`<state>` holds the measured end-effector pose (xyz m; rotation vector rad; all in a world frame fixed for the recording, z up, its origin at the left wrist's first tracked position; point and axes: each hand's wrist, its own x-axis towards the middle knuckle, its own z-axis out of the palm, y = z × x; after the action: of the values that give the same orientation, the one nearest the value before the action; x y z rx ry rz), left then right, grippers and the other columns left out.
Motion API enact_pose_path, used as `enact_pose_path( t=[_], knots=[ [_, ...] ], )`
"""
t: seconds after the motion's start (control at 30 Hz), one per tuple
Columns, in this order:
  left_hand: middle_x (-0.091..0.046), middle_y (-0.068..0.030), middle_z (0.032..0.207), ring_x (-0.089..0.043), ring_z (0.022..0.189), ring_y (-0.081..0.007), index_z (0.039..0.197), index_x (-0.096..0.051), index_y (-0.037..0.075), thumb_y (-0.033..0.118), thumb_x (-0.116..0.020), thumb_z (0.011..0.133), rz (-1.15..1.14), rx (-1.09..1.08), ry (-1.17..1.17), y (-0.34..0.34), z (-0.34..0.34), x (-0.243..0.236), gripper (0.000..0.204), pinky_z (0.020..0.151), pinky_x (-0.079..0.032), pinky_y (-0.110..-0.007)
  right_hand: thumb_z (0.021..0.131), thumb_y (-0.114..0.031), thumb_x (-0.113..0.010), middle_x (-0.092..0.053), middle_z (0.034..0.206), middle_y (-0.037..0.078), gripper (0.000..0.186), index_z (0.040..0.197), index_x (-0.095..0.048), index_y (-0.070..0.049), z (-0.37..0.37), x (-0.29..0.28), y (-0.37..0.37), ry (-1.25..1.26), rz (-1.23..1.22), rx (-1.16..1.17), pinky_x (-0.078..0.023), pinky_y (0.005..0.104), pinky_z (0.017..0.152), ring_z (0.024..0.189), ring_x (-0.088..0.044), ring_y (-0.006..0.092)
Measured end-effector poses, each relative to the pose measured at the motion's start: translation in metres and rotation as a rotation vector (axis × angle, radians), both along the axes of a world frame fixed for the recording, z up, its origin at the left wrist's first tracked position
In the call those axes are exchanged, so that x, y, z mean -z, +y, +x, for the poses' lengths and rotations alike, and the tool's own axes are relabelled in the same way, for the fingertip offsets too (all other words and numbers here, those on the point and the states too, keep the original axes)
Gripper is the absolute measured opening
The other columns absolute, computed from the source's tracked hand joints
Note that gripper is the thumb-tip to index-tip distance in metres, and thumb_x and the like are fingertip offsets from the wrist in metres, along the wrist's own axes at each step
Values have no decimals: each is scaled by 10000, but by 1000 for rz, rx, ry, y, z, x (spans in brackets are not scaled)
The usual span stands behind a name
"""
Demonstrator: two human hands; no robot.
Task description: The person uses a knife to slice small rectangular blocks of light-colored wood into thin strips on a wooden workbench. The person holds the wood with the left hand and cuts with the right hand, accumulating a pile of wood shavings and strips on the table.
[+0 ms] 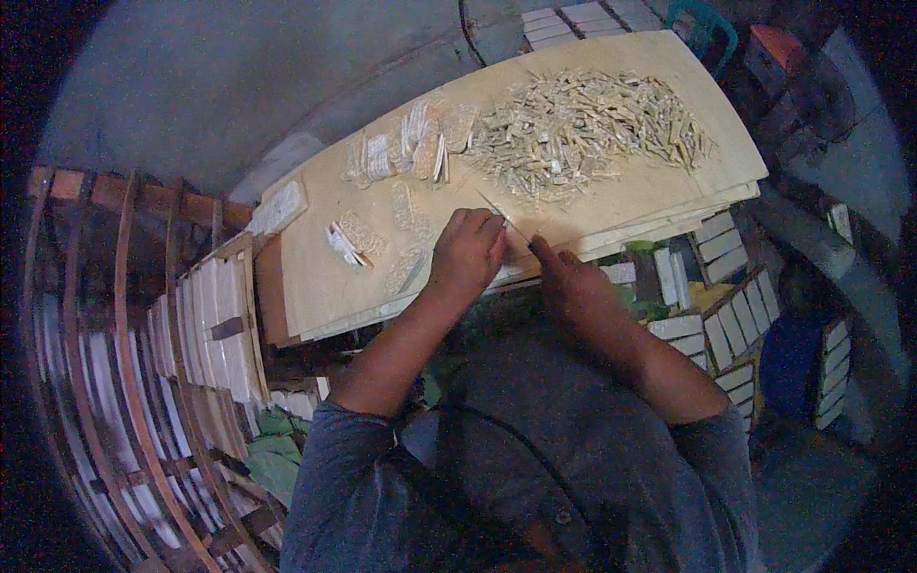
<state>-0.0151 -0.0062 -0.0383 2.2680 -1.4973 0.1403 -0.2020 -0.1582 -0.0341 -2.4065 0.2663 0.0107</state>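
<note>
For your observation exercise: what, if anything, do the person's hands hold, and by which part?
The left hand pinches a thin pale stick near its lower end. The right hand touches that end; whether it grips cannot be told.

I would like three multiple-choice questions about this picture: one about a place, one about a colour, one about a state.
1. Where is the big heap of loose sticks?
A. far right part of the board
B. on the floor
C. in the rack

2. What colour are the sleeves?
A. red
B. grey-blue
C. white

3. How is the left hand?
A. flat and open
B. hanging off the board
C. fingers curled around a thin stick

Answers: 1 A, the heap lies on the wooden board at its far right; 2 B, both sleeves look grey-blue; 3 C, a thin stick pokes out beyond its curled fingers, toward the right hand.
</note>
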Motion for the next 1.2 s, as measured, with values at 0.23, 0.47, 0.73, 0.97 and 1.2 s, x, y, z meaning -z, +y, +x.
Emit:
enact_pose_path(
  t=[0.23,0.47,0.73,0.97,1.2],
  knots=[
    [-694,-157,1058,-633,1006,-374,1062,-729,23,135,-698,930,-19,-41,-13,-1,2,1,176,884,-546,-472,984,-112,-591,-688,1116,269,619,1579,-417,-115,-15,20,-4,17,-7,27,-580,554,743,867,-713,467],
    [-689,-147,1053,-635,999,-362,1039,-731,24,137,-711,921,60,-39,-24,-5,2,-2,164,845,-558,-464,988,-143,-621,-694,1066,254,602,1563,-443,-141,6,15,-2,-150,-77,35,-584,551,684,783,-713,462],
    [-684,-139,1035,-634,978,-355,1028,-727,29,130,-722,910,-33,-23,-22,-2,0,-1,155,834,-561,-459,953,-145,-661,-702,1118,247,667,1578,-428,-136,-2,10,-2,11,-16,23,-588,535,756,903,-722,457],
    [-679,-136,1021,-628,994,-353,1023,-715,35,121,-716,901,-36,-18,-43,-2,0,-1,149,837,-560,-459,952,-153,-659,-702,1121,248,672,1581,-423,-147,-17,12,-9,-105,27,36,-594,527,725,882,-724,456],
    [-680,-136,1013,-634,969,-346,1024,-720,38,118,-717,901,-36,-7,-45,0,1,-3,147,817,-562,-459,973,-171,-628,-684,1041,252,646,1579,-405,-139,33,5,8,1,-70,-1,-591,544,711,834,-714,469]
  ],
)
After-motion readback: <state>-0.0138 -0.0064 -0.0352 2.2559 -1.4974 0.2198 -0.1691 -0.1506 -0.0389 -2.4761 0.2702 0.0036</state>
